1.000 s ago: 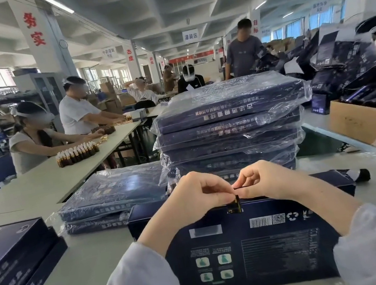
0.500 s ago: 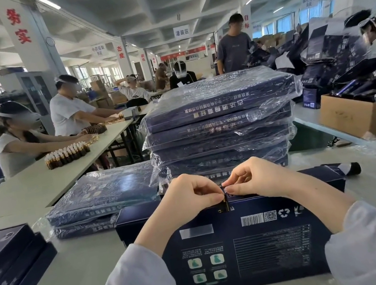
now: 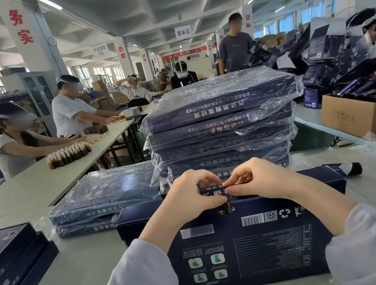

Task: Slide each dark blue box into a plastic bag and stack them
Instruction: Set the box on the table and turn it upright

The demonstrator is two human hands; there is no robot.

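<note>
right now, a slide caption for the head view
Left hand and right hand pinch a small tab on the dark blue box, bagged stack behind.

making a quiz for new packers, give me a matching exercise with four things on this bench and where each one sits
Things:
1 barcode box
2 tall bagged stack
3 bare boxes
4 cardboard carton

Places:
a far right
b near left edge
c nearest, centre
d centre, behind the nearest box

Pairs: 1-c, 2-d, 3-b, 4-a
</note>
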